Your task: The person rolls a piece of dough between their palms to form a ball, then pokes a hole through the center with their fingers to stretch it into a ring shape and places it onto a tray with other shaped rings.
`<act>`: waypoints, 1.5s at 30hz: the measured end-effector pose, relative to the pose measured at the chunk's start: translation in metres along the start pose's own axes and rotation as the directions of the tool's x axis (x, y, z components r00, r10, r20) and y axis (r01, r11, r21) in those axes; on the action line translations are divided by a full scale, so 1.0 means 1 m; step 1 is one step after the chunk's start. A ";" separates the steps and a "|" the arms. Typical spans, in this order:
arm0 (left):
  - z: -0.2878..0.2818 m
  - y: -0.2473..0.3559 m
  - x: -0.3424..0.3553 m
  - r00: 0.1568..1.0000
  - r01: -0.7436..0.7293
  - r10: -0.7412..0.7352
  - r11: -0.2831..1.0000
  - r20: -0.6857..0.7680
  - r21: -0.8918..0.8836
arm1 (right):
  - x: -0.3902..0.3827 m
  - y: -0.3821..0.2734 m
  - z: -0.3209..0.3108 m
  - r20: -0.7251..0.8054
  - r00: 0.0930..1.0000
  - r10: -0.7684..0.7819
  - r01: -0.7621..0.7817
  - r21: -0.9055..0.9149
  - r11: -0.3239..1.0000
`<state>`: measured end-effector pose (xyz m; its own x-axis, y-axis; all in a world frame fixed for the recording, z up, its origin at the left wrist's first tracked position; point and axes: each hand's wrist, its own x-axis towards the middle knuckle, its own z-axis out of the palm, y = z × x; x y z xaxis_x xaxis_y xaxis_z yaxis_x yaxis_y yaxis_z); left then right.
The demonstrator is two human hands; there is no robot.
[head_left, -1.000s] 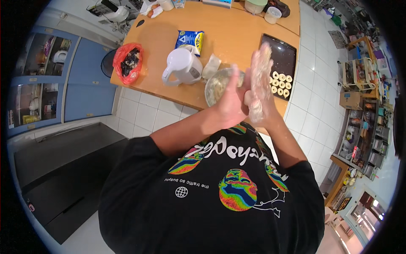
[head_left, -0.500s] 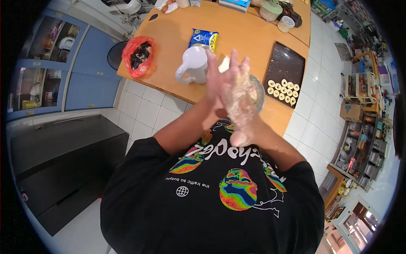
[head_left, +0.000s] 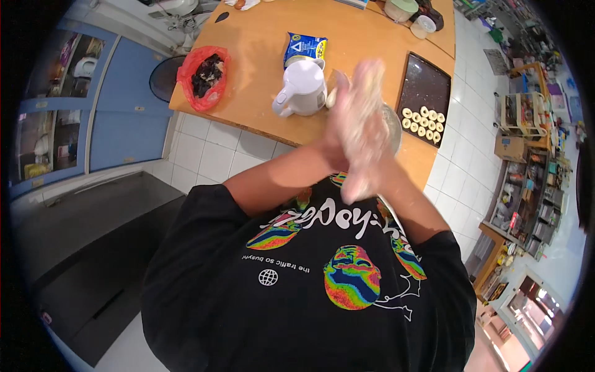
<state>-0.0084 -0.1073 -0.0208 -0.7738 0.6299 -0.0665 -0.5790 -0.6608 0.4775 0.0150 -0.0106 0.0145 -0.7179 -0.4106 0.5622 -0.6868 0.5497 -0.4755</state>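
Note:
My right hand (head_left: 367, 121) is stretched out flat, smeared with pale sticky dough and blurred by motion. It lies against my left hand (head_left: 338, 127), whose straight fingers are partly covered. Whatever may be between the palms is hidden. A pale lump that looks like dough (head_left: 331, 99) shows beside my left fingers; whether they touch it, I cannot tell. Behind my right hand, a round bowl (head_left: 393, 127) is mostly covered. Just left of my hands stands a white pitcher (head_left: 302, 87) with its handle toward me. Behind it lies a blue and yellow packet (head_left: 305, 44).
A dark baking tray (head_left: 424, 80) on the table's right side carries several small dough rings (head_left: 424, 123). A red plastic bag (head_left: 203, 77) with dark contents sits at the left corner of the wooden table (head_left: 260, 68). Lidded tubs (head_left: 401, 9) stand at the back right.
Both hands have shifted slightly right, with the right now covering more of the left. The whole view has moved a little, so the pitcher and tray appear farther right.

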 end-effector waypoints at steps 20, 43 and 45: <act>-0.014 0.055 -0.011 0.937 0.310 -0.323 0.944 -0.129 -0.116 | 0.009 -0.030 0.050 -0.146 0.979 0.145 -0.147 -0.006 0.989; -0.007 0.075 -0.030 0.950 0.287 -0.311 0.878 -0.001 -0.384 | -0.004 -0.017 0.044 0.009 0.984 0.181 -0.174 -0.230 0.958; -0.024 0.043 -0.030 0.950 0.275 -0.244 0.950 0.197 -0.150 | 0.012 -0.009 0.034 -0.013 0.952 0.305 -0.296 -0.273 0.915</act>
<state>-0.0164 -0.1644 -0.0189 -0.5429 0.8398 -0.0072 -0.8013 -0.5155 0.3037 0.0084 -0.0451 0.0022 -0.8914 -0.2141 0.3995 -0.3848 0.8232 -0.4174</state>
